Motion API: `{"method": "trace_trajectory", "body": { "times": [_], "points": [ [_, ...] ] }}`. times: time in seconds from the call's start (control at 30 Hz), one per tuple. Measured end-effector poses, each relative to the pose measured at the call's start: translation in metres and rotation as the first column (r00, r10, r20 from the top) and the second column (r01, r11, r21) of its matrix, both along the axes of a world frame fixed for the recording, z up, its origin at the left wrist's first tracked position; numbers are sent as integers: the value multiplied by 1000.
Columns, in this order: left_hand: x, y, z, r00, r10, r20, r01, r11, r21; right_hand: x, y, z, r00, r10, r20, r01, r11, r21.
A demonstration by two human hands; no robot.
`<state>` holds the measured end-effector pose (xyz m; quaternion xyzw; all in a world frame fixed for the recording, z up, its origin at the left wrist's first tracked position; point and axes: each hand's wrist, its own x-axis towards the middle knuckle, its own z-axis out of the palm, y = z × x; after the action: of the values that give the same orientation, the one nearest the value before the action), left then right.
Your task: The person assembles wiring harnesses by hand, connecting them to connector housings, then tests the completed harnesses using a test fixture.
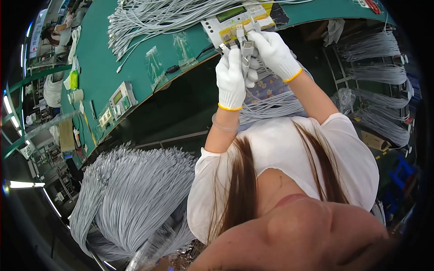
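White knit gloves with yellow cuffs cover both my hands. My left hand is closed around a bunch of grey USB cables, their metal plugs fanned out above the fingers. Close beside it, my right hand pinches a USB plug at the near edge of a white tester box. The tester has a small display and yellow tape on its face. Whether that plug sits in a socket I cannot tell. Grey cable lengths lie across my lap below the hands.
A green table carries a large heap of grey cables and a second tester. A thick bundle of cables hangs at the lower left. On the right, more cables hang from a rack.
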<state>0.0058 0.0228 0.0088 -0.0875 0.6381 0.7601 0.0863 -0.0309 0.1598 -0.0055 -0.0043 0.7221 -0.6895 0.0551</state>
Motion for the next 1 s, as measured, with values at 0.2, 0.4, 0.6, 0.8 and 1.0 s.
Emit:
{"method": "trace_trajectory", "body": {
  "times": [0.2, 0.4, 0.6, 0.8, 1.0],
  "points": [
    [-4, -4, 3, 997, 47, 67, -46, 999, -14, 2, 19, 8, 997, 80, -14, -78, 993, 92],
    [-9, -3, 2, 997, 58, 57, -64, 992, 105, 5, 40, 25, 998, 52, -33, -57, 984, -171],
    [-14, -10, 10, 981, -29, 192, 13, 996, 83, 12, 35, 9, 999, -25, 33, 31, 980, -195],
    [-9, -6, 8, 966, -95, 240, 81, 994, 67, 10, 22, 8, 959, -234, -158, 219, 969, -112],
    [13, 9, 10, 993, 34, 113, -31, 999, -26, -12, 19, 39, 886, 1, -464, 150, 946, 288]
  ]
}}
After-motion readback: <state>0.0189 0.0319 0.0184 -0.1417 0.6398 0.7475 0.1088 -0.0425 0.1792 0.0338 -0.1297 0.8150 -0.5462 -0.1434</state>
